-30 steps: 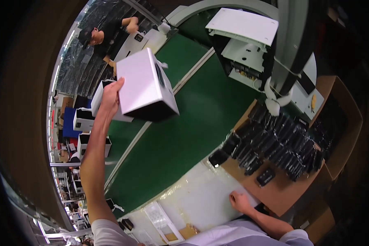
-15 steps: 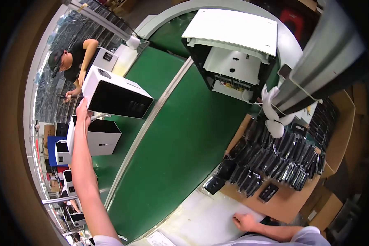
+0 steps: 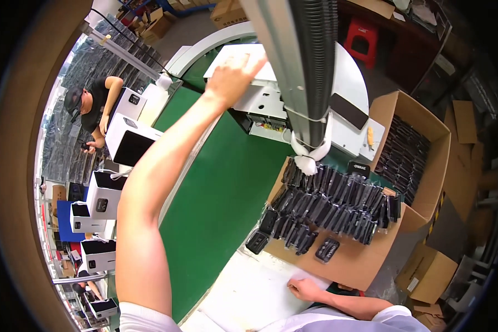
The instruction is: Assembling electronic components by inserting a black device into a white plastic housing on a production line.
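My left hand [image 3: 235, 79] is stretched far forward, fingers apart, on the top of a white box-shaped appliance [image 3: 260, 100]. The appliance has an open side showing its inner panel and some wiring; a metal post hides part of it. My right hand [image 3: 304, 289] rests with curled fingers on the white tabletop [image 3: 232, 293], and nothing shows in it. Beyond that hand, many small black items in clear bags [image 3: 326, 199] lie in rows on a cardboard sheet [image 3: 337, 271]. A single black bagged piece [image 3: 327, 250] lies nearer me.
The metal post [image 3: 299, 66] stands over the green conveyor belt [image 3: 216, 205]. More white appliances [image 3: 105, 196] line the left side, where a co-worker [image 3: 97, 105] stands. A cardboard box [image 3: 437, 144] with bagged items, a phone [image 3: 348, 110] and a red stool [image 3: 361, 41] are at right.
My left hand has left the white appliance on the left and reached rightward onto the open-sided one. The view has swung right. My right hand stays curled on the tabletop.
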Tool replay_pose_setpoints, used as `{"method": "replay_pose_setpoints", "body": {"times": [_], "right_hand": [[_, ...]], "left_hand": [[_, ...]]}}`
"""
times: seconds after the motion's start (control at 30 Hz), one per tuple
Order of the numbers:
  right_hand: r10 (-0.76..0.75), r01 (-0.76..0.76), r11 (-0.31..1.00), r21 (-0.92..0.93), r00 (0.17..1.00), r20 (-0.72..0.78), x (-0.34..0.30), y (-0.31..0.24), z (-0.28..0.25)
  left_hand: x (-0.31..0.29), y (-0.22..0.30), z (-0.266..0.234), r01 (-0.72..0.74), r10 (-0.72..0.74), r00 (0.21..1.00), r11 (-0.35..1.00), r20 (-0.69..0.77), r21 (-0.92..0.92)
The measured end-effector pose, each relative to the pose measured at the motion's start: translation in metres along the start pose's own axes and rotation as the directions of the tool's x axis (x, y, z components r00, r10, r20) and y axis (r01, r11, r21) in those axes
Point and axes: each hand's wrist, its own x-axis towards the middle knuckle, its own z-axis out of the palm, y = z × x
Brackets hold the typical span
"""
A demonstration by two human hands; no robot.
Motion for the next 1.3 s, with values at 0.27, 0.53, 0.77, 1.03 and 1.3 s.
{"method": "replay_pose_setpoints", "body": {"times": [0.27,0.53,0.77,1.03,1.3], "right_hand": [[0.042,-0.013,0.887,0.461,0.998,-0.054,-0.047,-0.045,-0.054],[0.083,-0.036,0.145,0.989,0.996,0.024,0.094,-0.103,-0.074],[-0.248,-0.375,-0.221,0.900,0.914,0.320,0.074,-0.187,-0.046],[0.051,-0.151,0.116,0.982,0.988,0.146,-0.003,-0.124,-0.084],[0.123,-0.110,0.960,0.257,0.992,-0.035,-0.048,-0.122,-0.075]], "left_hand": [[-0.106,-0.015,-0.079,0.417,-0.389,0.897,0.902,0.211,-0.109],[-0.360,0.021,-0.257,0.779,-0.746,0.613,0.625,0.261,-0.043],[-0.521,0.092,-0.347,0.938,-0.826,0.304,0.346,0.474,0.003],[-0.592,0.165,-0.257,0.841,-0.527,0.542,0.326,0.655,-0.433],[-0.612,0.230,-0.061,0.774,-0.363,0.628,0.377,0.688,-0.508]]}}
